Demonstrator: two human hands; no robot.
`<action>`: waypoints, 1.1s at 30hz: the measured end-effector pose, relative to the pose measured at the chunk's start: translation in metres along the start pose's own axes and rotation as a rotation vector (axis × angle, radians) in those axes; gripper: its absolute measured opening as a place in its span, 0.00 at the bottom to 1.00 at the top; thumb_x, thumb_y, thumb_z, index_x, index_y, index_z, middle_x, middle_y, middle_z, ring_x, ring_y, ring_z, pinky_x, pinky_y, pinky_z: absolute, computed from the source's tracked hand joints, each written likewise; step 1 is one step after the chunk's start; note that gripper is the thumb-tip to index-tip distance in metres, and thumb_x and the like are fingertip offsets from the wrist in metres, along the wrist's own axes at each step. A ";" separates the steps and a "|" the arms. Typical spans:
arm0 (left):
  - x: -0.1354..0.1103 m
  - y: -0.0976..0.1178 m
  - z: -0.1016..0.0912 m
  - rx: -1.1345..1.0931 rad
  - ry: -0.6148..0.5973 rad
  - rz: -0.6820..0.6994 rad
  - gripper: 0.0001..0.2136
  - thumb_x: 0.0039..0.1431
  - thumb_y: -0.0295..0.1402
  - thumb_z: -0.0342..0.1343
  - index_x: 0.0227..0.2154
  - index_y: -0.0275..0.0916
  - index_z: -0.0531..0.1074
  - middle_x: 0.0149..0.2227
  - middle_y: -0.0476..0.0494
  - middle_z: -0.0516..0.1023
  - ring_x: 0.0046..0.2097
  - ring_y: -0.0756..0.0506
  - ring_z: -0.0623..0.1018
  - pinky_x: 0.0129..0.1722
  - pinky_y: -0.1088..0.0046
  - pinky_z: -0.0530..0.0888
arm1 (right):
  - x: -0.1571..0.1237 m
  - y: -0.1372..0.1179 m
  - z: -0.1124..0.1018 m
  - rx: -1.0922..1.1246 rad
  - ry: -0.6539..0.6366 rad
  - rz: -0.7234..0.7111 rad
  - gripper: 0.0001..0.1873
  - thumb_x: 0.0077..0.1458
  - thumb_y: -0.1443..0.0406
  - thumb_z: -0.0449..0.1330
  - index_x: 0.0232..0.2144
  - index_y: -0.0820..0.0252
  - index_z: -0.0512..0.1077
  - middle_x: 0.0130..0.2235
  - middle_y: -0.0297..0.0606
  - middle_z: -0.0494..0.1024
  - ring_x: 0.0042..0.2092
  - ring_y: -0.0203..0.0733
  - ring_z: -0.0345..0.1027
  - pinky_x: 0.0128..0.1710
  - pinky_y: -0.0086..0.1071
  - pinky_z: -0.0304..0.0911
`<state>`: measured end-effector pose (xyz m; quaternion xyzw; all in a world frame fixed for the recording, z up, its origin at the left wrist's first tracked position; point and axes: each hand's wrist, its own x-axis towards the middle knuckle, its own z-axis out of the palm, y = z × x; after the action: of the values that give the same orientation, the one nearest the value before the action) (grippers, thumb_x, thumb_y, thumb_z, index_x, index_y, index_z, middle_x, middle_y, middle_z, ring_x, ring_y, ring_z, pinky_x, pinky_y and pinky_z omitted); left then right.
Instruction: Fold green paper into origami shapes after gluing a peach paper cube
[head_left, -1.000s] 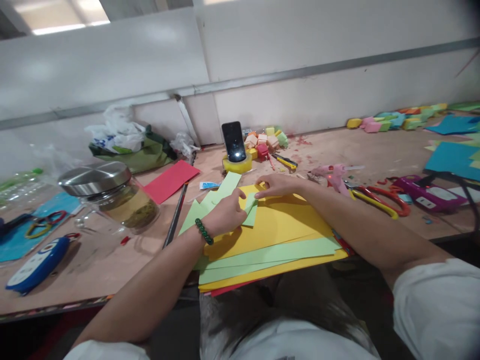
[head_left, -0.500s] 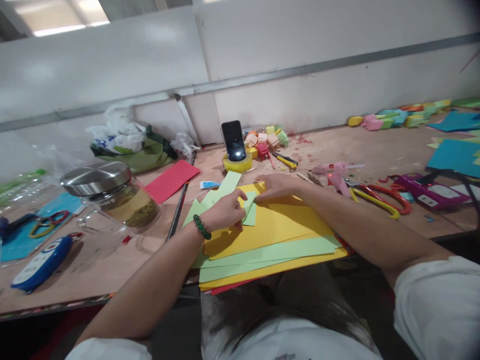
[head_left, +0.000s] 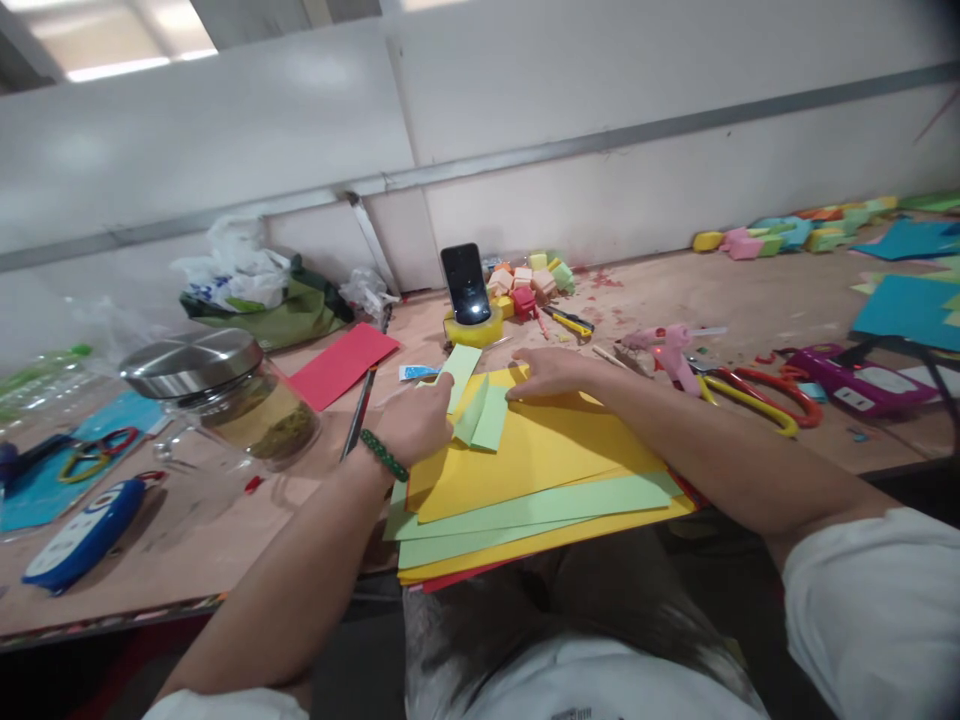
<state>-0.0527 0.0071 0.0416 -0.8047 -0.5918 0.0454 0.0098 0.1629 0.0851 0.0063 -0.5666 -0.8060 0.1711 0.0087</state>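
A light green paper piece [head_left: 491,418], creased with one flap raised, lies on a yellow paper sheet [head_left: 540,455]. My right hand [head_left: 551,373] rests open at the sheet's upper edge, thumb beside the green piece and fingers stretched out. To the left, my left hand [head_left: 420,420], with a green bead bracelet, is over loose green pieces; its fingertips are mostly hidden. A green paper strip [head_left: 463,368] shows just beyond its thumb. Longer green strips [head_left: 525,520] lie across the front of the yellow stack.
A phone [head_left: 465,283] leans upright on a yellow tape roll [head_left: 472,328]. Behind are folded paper blocks [head_left: 525,285] and a cutter knife [head_left: 570,321]. A pink glue gun [head_left: 675,355] and scissors [head_left: 757,400] lie right. Left are a glass jar [head_left: 255,410] and red paper [head_left: 346,363].
My left hand has moved left, off the folded green piece and onto the loose green pieces. The folded piece now lies free with its flap raised. My right hand has hardly moved.
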 end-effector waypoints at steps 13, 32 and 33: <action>-0.022 0.036 0.008 0.077 -0.083 0.534 0.12 0.56 0.23 0.49 0.41 0.35 0.74 0.40 0.38 0.77 0.40 0.42 0.77 0.40 0.65 0.70 | -0.003 -0.003 -0.001 -0.027 0.015 0.021 0.43 0.46 0.45 0.61 0.60 0.60 0.63 0.58 0.50 0.72 0.57 0.59 0.66 0.51 0.42 0.64; -0.024 0.038 0.006 0.104 -0.072 0.451 0.15 0.53 0.26 0.50 0.44 0.33 0.72 0.40 0.36 0.76 0.43 0.38 0.76 0.50 0.56 0.62 | 0.003 -0.007 0.003 0.139 -0.065 -0.257 0.52 0.35 0.51 0.72 0.62 0.49 0.59 0.58 0.41 0.72 0.57 0.59 0.66 0.54 0.43 0.63; -0.023 0.037 0.006 0.107 -0.076 0.457 0.13 0.54 0.26 0.50 0.42 0.33 0.73 0.40 0.36 0.76 0.42 0.39 0.76 0.49 0.56 0.62 | 0.005 -0.007 0.001 0.135 -0.087 -0.252 0.52 0.34 0.51 0.72 0.62 0.50 0.60 0.58 0.42 0.72 0.56 0.59 0.67 0.54 0.44 0.63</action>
<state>-0.0245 -0.0263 0.0342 -0.9138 -0.3912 0.1077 0.0196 0.1546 0.0873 0.0059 -0.4511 -0.8570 0.2470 0.0332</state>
